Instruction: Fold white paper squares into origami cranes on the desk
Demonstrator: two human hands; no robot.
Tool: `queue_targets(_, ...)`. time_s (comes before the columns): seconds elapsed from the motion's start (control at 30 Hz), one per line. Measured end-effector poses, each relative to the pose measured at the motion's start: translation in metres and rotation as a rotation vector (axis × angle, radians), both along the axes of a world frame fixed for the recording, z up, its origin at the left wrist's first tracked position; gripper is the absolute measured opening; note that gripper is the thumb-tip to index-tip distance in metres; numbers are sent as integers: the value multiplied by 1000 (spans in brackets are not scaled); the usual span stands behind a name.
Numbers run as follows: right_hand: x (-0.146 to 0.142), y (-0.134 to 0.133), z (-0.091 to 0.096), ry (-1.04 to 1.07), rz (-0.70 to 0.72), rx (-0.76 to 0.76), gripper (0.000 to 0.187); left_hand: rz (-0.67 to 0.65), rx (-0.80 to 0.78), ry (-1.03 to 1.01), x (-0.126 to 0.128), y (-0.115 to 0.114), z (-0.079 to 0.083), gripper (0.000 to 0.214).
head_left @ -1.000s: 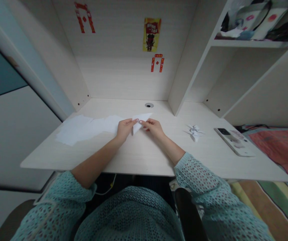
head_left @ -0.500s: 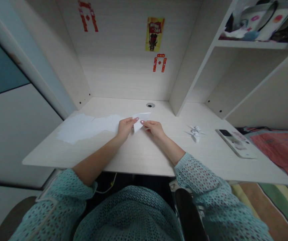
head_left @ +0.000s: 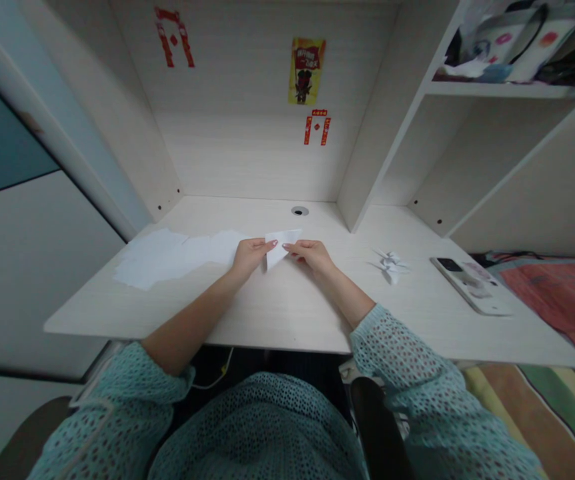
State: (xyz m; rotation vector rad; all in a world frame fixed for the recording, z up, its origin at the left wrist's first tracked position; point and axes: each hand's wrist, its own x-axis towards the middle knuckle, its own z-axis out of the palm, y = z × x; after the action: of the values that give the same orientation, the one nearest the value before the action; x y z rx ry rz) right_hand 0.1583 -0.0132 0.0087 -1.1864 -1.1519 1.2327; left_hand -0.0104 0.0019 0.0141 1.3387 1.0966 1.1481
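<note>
A small folded piece of white paper [head_left: 275, 256] is held up just above the desk, between my two hands. My left hand [head_left: 251, 256] pinches its left side, thumb on the face towards me. On the right side, my right hand [head_left: 312, 255] grips the paper between thumb and curled fingers. The fingers behind the paper are partly hidden. Loose white paper sheets [head_left: 167, 257] lie spread on the desk to the left of my left hand. To the right of my right hand rest small folded white paper figures [head_left: 390, 265] with thin pointed ends.
The white desk [head_left: 277, 320] has a round cable hole [head_left: 300, 211] near its back panel. A phone [head_left: 470, 287] lies at the right. An upright partition [head_left: 377, 153] and a shelf holding bags [head_left: 512, 47] stand at the right. A dark chair armrest [head_left: 377, 427] is below the desk edge.
The paper has turned slightly in my fingers, and its upper right part has come down a little. Both hands keep their pinch. The view has shifted slightly.
</note>
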Motion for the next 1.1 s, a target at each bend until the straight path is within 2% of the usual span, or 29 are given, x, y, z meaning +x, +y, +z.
queue_targets(0.33, 1, 3, -3, 21, -17, -16, 39, -25, 29, -32, 3, -5, 1, 39)
queue_targets(0.53, -1, -1, 0, 33, -81, 19, 38, -71, -7, 105, 4, -1, -7, 44)
queue_targets(0.73, 3, 2, 1, 7, -64, 14, 37, -142, -58, 131, 0, 8, -14, 44)
queue_targets(1.1, 27, 15, 0, -31, -123, 96, 40, -172, -44, 241, -1, -2, 3, 33)
